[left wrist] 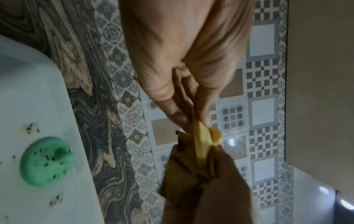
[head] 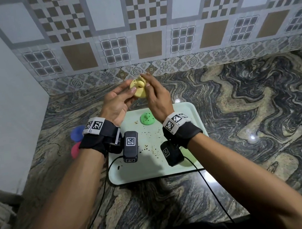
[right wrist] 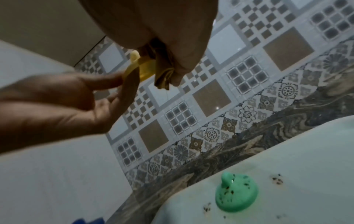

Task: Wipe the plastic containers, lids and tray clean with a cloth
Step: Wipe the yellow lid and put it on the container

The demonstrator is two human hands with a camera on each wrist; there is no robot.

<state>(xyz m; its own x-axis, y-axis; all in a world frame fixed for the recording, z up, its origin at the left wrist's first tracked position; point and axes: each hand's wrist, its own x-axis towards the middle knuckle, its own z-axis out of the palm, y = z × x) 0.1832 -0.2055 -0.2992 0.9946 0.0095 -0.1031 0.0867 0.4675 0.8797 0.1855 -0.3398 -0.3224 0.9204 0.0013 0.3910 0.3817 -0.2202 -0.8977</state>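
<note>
A yellow lid (head: 138, 89) with a knob is held up above the far edge of the tray. My left hand (head: 123, 97) pinches its rim between thumb and fingers (left wrist: 203, 106). Gripped in my right hand (head: 154, 92) is a folded yellowish cloth (right wrist: 162, 75), which presses against the lid's face (right wrist: 142, 68). On the pale green tray (head: 185, 112) lies a green lid (head: 147, 118), knob up and dotted with dark specks. More crumbs and stains are scattered over the tray's middle.
A blue lid (head: 77, 133) and a pink one (head: 75, 150) lie on the marble counter (head: 246, 119) left of the tray. A green piece (head: 186, 161) shows under my right wrist camera. The tiled wall stands close behind; a plain wall closes the left side.
</note>
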